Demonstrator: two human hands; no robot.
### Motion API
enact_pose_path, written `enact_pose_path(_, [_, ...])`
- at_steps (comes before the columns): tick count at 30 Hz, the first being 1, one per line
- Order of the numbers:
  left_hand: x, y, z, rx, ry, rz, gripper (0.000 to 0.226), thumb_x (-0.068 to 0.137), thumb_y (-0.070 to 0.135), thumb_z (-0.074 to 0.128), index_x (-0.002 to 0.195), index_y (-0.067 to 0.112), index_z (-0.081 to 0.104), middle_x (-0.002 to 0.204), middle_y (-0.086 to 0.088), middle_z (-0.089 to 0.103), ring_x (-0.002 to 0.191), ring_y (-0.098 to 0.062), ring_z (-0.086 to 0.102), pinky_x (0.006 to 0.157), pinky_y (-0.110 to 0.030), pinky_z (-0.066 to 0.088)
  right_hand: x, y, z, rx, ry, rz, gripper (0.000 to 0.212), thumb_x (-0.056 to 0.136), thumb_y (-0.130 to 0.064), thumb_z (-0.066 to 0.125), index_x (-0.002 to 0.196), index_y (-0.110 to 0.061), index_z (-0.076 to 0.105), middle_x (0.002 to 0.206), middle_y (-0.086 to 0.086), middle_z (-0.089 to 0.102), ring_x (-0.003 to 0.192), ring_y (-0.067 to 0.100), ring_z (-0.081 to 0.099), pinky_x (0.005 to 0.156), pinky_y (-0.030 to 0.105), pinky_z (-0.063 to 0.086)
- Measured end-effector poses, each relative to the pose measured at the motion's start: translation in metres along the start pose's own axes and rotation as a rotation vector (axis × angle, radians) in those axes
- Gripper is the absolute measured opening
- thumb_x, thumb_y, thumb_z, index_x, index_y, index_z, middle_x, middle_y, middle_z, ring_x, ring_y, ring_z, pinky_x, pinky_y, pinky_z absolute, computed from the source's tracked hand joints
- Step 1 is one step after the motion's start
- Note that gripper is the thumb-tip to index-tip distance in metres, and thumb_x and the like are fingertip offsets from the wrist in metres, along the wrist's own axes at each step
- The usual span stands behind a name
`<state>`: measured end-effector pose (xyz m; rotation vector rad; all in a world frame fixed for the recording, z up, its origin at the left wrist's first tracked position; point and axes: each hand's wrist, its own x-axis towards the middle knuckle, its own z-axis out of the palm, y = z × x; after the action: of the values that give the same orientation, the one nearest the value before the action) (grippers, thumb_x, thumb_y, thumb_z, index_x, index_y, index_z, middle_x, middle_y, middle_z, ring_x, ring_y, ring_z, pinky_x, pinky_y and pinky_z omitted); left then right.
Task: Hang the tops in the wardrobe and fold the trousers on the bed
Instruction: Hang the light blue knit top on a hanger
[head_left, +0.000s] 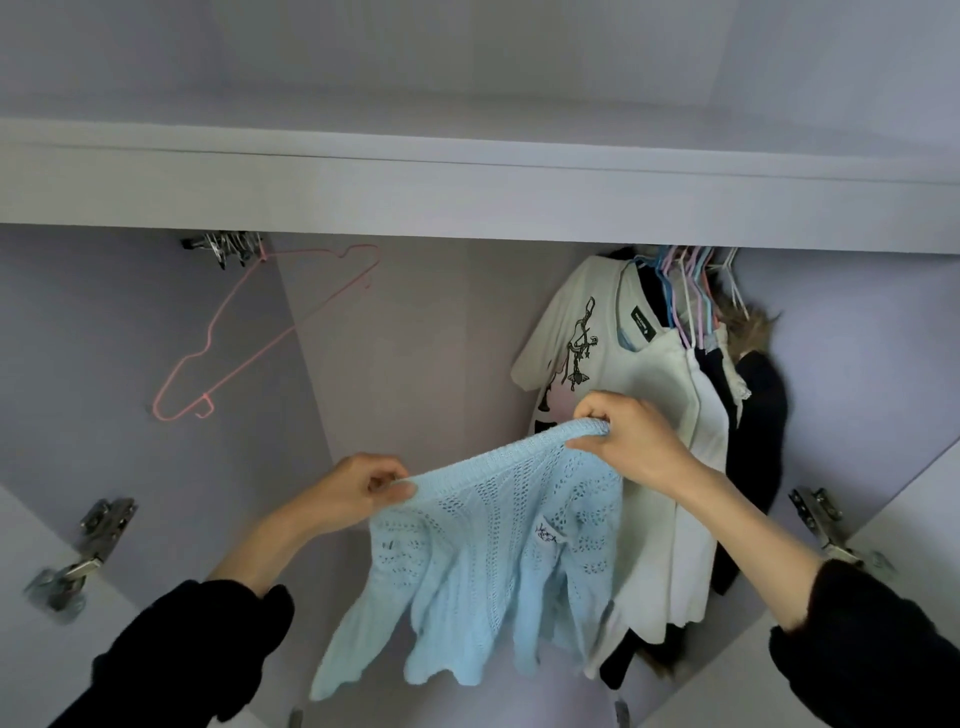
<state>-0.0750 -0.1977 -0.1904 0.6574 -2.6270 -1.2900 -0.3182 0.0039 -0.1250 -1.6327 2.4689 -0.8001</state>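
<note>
You hold a light blue knitted top (478, 561) up in front of the open wardrobe (467, 202), stretched between both hands. Your left hand (358, 493) pinches one end of its ribbed upper edge between thumb and curled fingers; your right hand (631, 441), higher and further in, grips the other end the same way, fingers bunched round the fabric. The edge runs taut and slanting from your left hand up to your right.

Below your hands the top hangs loose. It is an openwork knit with rows of small holes in vertical bands, a scalloped lower hem and a small dark embroidered mark below your right hand. One sleeve trails down under your left forearm.

Above and left of your left hand, an empty pink wire hanger (260, 332) hangs tilted, well apart from the top. Just behind your right hand hangs a white T-shirt (576, 332) with a dark printed figure, and beside it, further right, more white and dark garments (727, 426) crowd together on pastel hangers (685, 280). Metal door hinges (88, 551) show outside each of your forearms. Black sleeves (197, 654) cover both your arms from the mid-forearm down.
</note>
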Motion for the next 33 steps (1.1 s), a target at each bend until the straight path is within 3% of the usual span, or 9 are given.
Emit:
enact_pose_path(6, [-0.015, 0.003, 0.027, -0.004, 0.061, -0.101, 0.031, 0.097, 0.026, 0.048, 0.067, 0.017, 0.050, 0.064, 0.008, 0.046, 0.057, 0.001, 0.039, 0.060, -0.023, 0.036, 0.006, -0.012, 0.011, 0.042, 0.183, -0.052, 0.021, 0.079, -0.015, 0.072, 0.078, -0.019, 0.051, 0.061, -0.018, 0.047, 0.054, -0.001, 0.042, 0.063, 0.021, 0.026])
enact_pose_path(8, [-0.017, 0.008, 0.035, 0.074, 0.080, -0.133, 0.014, 0.096, 0.018, 0.050, 0.091, 0.020, 0.063, 0.085, 0.010, 0.060, 0.076, 0.001, 0.053, 0.074, -0.022, 0.043, 0.008, -0.018, 0.012, 0.059, 0.193, -0.074, 0.016, 0.081, -0.010, 0.068, 0.082, -0.015, 0.053, 0.064, -0.014, 0.051, 0.052, 0.002, 0.041, 0.067, 0.023, 0.028])
enact_pose_path(11, [-0.016, 0.016, 0.045, 0.177, -0.081, -0.209, 0.030, 0.093, 0.019, 0.051, 0.120, 0.024, 0.061, 0.115, 0.010, 0.063, 0.100, -0.007, 0.059, 0.089, -0.021, 0.046, 0.009, -0.022, 0.014, 0.075, 0.179, -0.094, 0.012, 0.083, -0.008, 0.064, 0.087, -0.013, 0.053, 0.071, -0.004, 0.059, 0.053, 0.012, 0.045, 0.071, 0.028, 0.031])
enact_pose_path(15, [-0.014, 0.019, 0.053, 0.252, -0.129, -0.284, 0.028, 0.087, 0.002, 0.045, 0.090, 0.010, 0.072, 0.098, -0.004, 0.071, 0.080, -0.009, 0.059, 0.062, -0.014, 0.043, 0.004, -0.020, 0.014, 0.121, 0.141, -0.114, 0.022, 0.083, -0.003, 0.061, 0.084, -0.019, 0.046, 0.085, 0.004, 0.071, 0.073, 0.029, 0.063, 0.082, 0.037, 0.045])
enact_pose_path(19, [-0.012, 0.009, 0.035, -0.089, 0.136, -0.362, 0.030, 0.089, 0.002, 0.056, 0.061, 0.011, 0.058, 0.052, 0.000, 0.061, 0.048, -0.011, 0.060, 0.053, -0.019, 0.050, -0.005, -0.006, 0.007, 0.231, 0.068, 0.000, 0.029, 0.083, 0.004, 0.059, 0.077, -0.022, 0.045, 0.091, 0.004, 0.071, 0.088, 0.020, 0.066, 0.080, 0.039, 0.051])
enact_pose_path(23, [-0.011, 0.014, 0.012, -0.396, 0.401, -0.376, 0.022, 0.088, 0.000, 0.058, 0.069, 0.010, 0.060, 0.062, -0.008, 0.062, 0.046, -0.006, 0.061, 0.049, -0.014, 0.049, -0.014, 0.010, 0.016, 0.176, -0.148, 0.124, 0.028, 0.087, 0.003, 0.053, 0.091, -0.024, 0.047, 0.096, 0.005, 0.065, 0.093, 0.020, 0.062, 0.077, 0.030, 0.048])
enact_pose_path(28, [-0.003, 0.038, -0.008, -0.564, 0.365, -0.351, 0.014, 0.089, 0.008, 0.057, 0.079, 0.014, 0.063, 0.076, -0.002, 0.066, 0.075, -0.015, 0.062, 0.073, -0.025, 0.048, -0.024, 0.010, 0.042, 0.137, -0.530, 0.210, 0.044, 0.090, 0.001, 0.045, 0.128, -0.021, 0.050, 0.119, -0.003, 0.053, 0.110, 0.011, 0.050, 0.085, 0.019, 0.041])
enact_pose_path(30, [-0.004, 0.047, -0.013, -0.608, 0.287, -0.298, 0.014, 0.089, 0.006, 0.056, 0.081, 0.010, 0.066, 0.078, -0.003, 0.069, 0.079, -0.017, 0.065, 0.077, -0.028, 0.050, -0.023, 0.006, 0.046, 0.168, -0.634, 0.198, 0.039, 0.089, 0.001, 0.045, 0.120, -0.019, 0.057, 0.111, -0.007, 0.055, 0.101, 0.007, 0.051, 0.078, 0.014, 0.039])
enact_pose_path(33, [-0.002, 0.058, -0.019, -0.644, 0.235, -0.233, 0.017, 0.091, 0.006, 0.053, 0.082, 0.006, 0.067, 0.080, -0.006, 0.068, 0.079, -0.018, 0.064, 0.076, -0.029, 0.049, -0.022, 0.002, 0.051, 0.212, -0.731, 0.187, 0.021, 0.085, -0.004, 0.052, 0.072, -0.020, 0.052, 0.071, -0.008, 0.046, 0.066, 0.008, 0.042, 0.054, 0.016, 0.029])
